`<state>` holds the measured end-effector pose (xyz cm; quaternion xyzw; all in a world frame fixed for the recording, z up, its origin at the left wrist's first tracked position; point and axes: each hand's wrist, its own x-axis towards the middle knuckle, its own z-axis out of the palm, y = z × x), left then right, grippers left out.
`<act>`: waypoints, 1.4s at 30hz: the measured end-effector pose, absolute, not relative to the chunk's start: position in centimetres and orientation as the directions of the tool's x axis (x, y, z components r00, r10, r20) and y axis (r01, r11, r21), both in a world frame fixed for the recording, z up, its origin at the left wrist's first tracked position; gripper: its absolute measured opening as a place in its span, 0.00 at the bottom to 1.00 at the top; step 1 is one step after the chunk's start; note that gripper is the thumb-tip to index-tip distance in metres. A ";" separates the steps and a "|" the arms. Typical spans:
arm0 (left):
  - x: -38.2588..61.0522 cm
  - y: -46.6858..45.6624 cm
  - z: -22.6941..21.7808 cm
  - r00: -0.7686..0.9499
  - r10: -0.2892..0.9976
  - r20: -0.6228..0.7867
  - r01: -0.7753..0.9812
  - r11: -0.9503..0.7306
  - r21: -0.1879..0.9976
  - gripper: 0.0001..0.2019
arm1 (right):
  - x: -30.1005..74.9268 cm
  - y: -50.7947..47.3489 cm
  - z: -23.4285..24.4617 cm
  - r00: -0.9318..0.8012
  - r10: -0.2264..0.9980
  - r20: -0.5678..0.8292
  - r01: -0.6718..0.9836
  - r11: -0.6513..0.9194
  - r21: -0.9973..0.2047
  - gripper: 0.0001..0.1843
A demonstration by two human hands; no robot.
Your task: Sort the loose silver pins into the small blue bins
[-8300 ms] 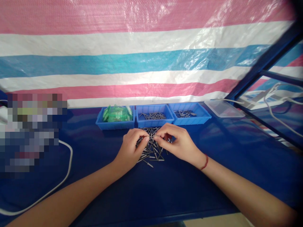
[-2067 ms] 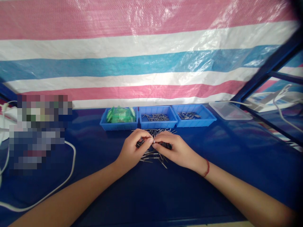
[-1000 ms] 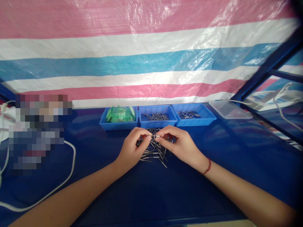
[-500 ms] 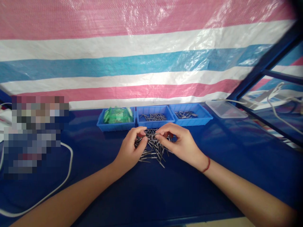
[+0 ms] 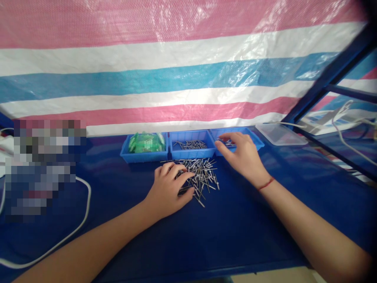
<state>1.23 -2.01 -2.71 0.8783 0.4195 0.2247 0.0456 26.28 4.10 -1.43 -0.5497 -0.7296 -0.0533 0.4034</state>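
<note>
A loose pile of blind rivets (image 5: 203, 175) with thin metal shanks lies on the blue table. My left hand (image 5: 169, 188) rests over the pile's left side, its fingers spread and touching rivets. My right hand (image 5: 240, 153) hovers at the right blue bin (image 5: 256, 144), thumb and forefinger apart, with no rivet visible between them. Rivets inside that bin are partly covered by this hand. More rivets (image 5: 193, 145) fill the bottom of the middle blue bin (image 5: 193, 154).
At the left of the row, a blue bin (image 5: 144, 158) contains green plastic packets (image 5: 147, 142). A clear plastic lid (image 5: 281, 135) lies to the right. A white cable (image 5: 85, 224) curves along the left, near a pixelated area. Striped sheeting (image 5: 176, 82) hangs behind.
My right hand has moved from the pile up and right to the right bin, its fingers parting. My left hand has turned palm-down and spread over the rivets.
</note>
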 end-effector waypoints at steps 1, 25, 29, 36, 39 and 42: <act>1.2 -2.0 -2.8 0.540 0.760 0.362 0.724 -0.639 0.260 0.16 | 25.5 3.6 -1.3 -0.099 0.761 0.641 0.820 0.428 -0.381 0.10; 1.6 -0.9 -2.7 0.262 0.858 0.442 0.685 -0.488 0.542 0.06 | 20.5 -0.2 -1.8 -0.263 0.890 0.372 0.392 0.451 -0.802 0.06; 1.5 -1.2 -2.8 0.265 0.837 0.479 0.619 -0.529 0.581 0.05 | 19.5 -1.0 -1.9 -0.187 0.941 0.281 0.235 0.321 -0.918 0.11; 1.4 -1.3 -2.6 0.319 0.806 0.499 0.568 -0.584 0.580 0.03 | 19.5 -1.2 -1.9 -0.126 0.945 0.302 0.212 0.323 -0.923 0.10; 1.5 -1.4 -2.5 0.328 0.806 0.493 0.572 -0.585 0.575 0.03 | 19.5 -1.3 -1.7 -0.136 0.936 0.324 0.218 0.348 -0.912 0.09; 1.5 -1.3 -2.6 0.336 0.808 0.484 0.572 -0.584 0.576 0.04 | 19.5 -1.4 -1.6 -0.143 0.929 0.342 0.221 0.367 -0.904 0.08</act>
